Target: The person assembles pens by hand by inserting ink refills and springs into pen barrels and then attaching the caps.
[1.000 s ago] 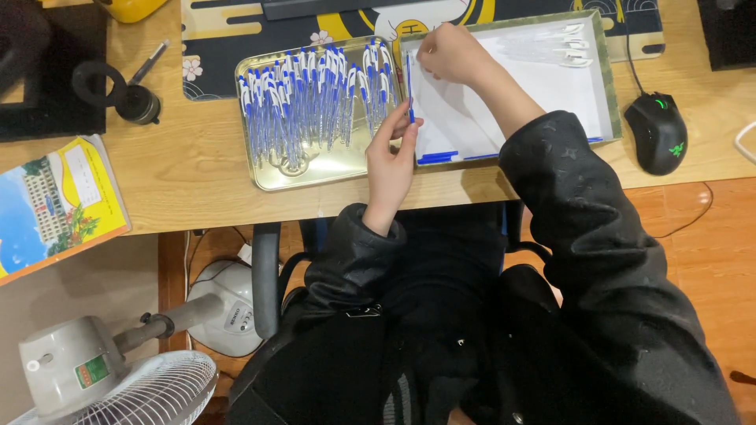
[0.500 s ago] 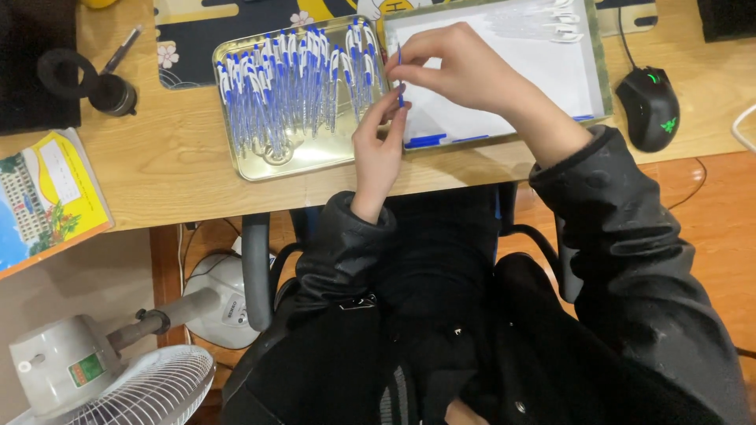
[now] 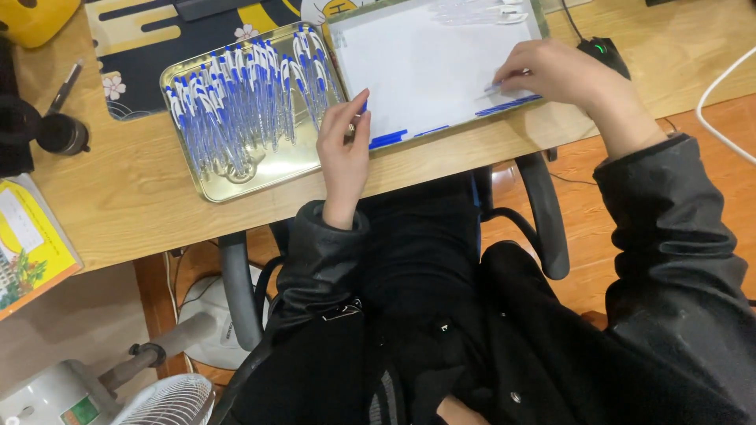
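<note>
**Two hands at the white tray, blue pen parts between them**

The right hand [image 3: 563, 75] curls its grip narrowly over a thin blue-and-clear pen piece [image 3: 492, 88] at the right front of the flat white rectangular tray [image 3: 425, 63]; the fingertips pinch it, though whether it is lifted off the tray cannot be told. The piece's long axis runs roughly along the tray's front edge, pointing left toward the other hand. The left hand [image 3: 345, 153] rests at the tray's left front corner, fingers nearly closed on a small blue part [image 3: 364, 106] held upright-ish at the tray's edge.

Along the tray's front edge lie loose blue strips [image 3: 387, 139], nearer the left hand than the right. At the tray's far right corner sits a cluster of clear plastic barrels [image 3: 480, 12]. Left of the white tray, touching it, a shiny gold metal tray [image 3: 236, 169] holds rows of blue-and-clear ballpoint pens [image 3: 236, 102]. Both trays stand on the pale wooden bench [image 3: 118, 212]. Right of the white tray, a black computer mouse [image 3: 605, 51] peeks past the right hand.
</note>
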